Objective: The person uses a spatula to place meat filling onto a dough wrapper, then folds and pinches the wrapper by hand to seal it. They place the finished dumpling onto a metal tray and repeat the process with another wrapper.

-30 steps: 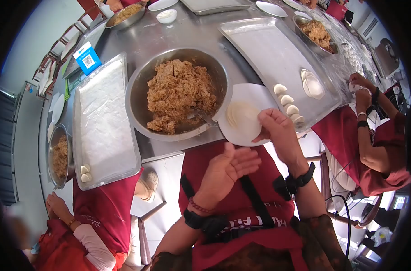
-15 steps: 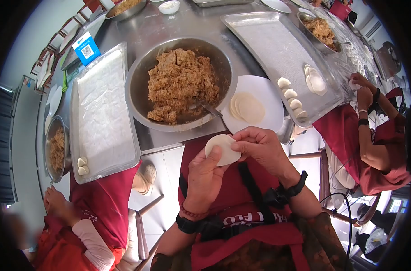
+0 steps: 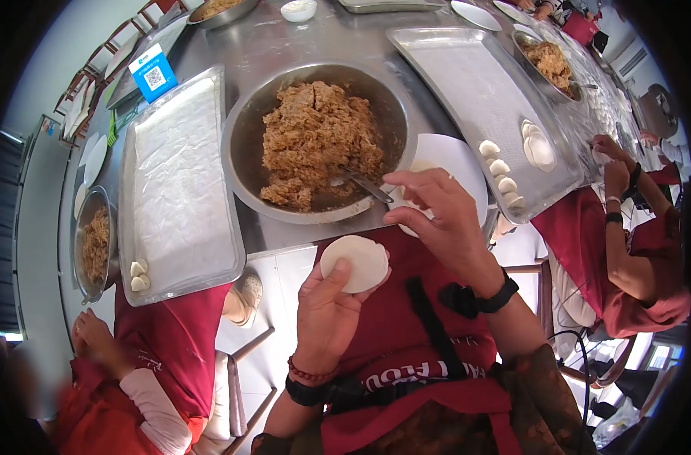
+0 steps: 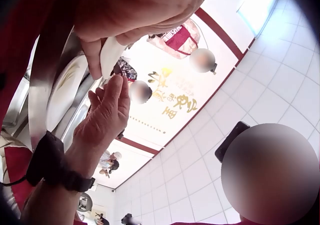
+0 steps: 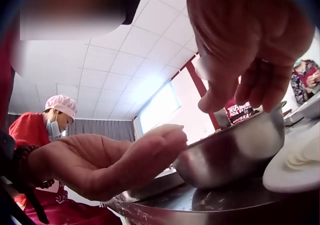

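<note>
The left hand holds a round white wrapper on its fingers, the thumb pressed on its face; in the right wrist view only the edge of the wrapper shows. Near the bowl's spoon handle, the right hand hangs empty, thumb and fingers apart and slightly bent. The spoon stands in brown filling inside a large steel bowl. Partly behind the right hand is a white plate bearing more wrappers, seen clearly in the right wrist view as a stack.
A floured tray with a few dumplings stands left of the bowl. Another tray at the right holds several dumplings and a wrapper stack. Smaller filling bowls stand farther out. People sit on both sides.
The right hand went from the plate to the left hand with a wrapper, then let go and moved up toward the spoon. The left hand now holds the wrapper alone, slightly lower and farther left.
</note>
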Available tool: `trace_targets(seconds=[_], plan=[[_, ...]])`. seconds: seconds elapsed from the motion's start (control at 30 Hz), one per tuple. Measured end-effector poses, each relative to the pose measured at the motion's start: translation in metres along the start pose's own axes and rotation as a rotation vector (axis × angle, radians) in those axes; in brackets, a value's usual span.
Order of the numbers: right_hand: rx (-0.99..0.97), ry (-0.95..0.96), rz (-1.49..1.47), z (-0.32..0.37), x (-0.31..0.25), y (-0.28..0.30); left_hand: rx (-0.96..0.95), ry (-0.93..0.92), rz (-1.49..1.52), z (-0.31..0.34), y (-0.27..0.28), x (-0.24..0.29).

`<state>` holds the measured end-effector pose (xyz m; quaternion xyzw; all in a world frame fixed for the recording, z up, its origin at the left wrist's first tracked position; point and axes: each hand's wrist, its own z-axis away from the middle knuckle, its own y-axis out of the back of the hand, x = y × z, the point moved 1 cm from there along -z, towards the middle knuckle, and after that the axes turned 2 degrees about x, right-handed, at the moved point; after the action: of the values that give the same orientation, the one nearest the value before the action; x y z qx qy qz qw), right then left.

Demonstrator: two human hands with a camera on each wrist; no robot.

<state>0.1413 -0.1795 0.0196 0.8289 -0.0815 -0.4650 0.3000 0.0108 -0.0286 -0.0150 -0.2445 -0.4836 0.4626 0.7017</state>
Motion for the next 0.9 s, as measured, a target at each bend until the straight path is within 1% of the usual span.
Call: trace_targets(seconds=[0.03, 0.13, 0.23, 0.33, 0.43, 0.53, 0.67, 0.9], plan=[[0.003, 0.113, 0.057, -0.005, 0.000, -0.004, -0.001, 0.003, 0.016, 0.000, 0.002, 0.002], [-0.076, 0.277, 0.233, -0.021, -0.002, -0.008, 0.012, 0.016, 0.066, 0.002, 0.005, 0.007], [-0.060, 0.346, 0.278, -0.028, 0.006, -0.015, 0.027, 0.005, 0.077, 0.001, 0.009, 0.009], [-0.092, 0.327, 0.232, -0.031, 0.015, -0.016, 0.050, -0.004, 0.076, -0.001, 0.011, 0.009], [-0.078, 0.316, 0.226, -0.032, 0.016, -0.010, 0.035, 0.006, 0.092, -0.004, 0.014, 0.009], [-0.021, 0.246, 0.174, -0.038, 0.006, 0.009, 0.041, 0.005, 0.107, -0.006, 0.015, 0.009], [-0.044, 0.267, 0.228, -0.045, 0.001, 0.021, 0.056, 0.014, 0.088, -0.010, 0.014, 0.011], [-0.096, 0.239, 0.170, -0.048, 0.019, -0.003, 0.058, 0.018, 0.102, -0.015, 0.014, 0.011]])
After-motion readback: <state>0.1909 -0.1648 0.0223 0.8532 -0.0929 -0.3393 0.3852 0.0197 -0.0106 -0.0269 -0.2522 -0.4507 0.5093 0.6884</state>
